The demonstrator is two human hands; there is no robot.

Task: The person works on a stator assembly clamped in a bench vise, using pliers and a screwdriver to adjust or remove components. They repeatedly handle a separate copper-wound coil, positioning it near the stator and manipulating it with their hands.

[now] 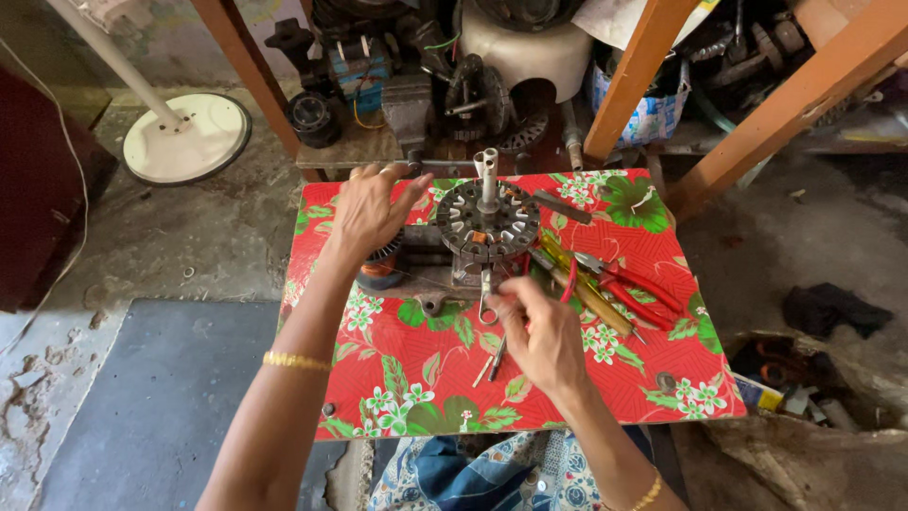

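bag (651, 112): blue-white printed plastic, behind the red table (416, 378), between orange legs | carton (757, 393): small, blue-yellow, right of table, on floor

Two bare forearms reach forward from the bottom of the view, each with a gold bangle at the wrist. The left hand (367, 213) arches palm down, fingers spread and curled. The right hand (541, 338) sits nearer, fingertips pinched together.

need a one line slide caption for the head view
Left hand on a wire spool, right hand by a motor stator on a floral table.
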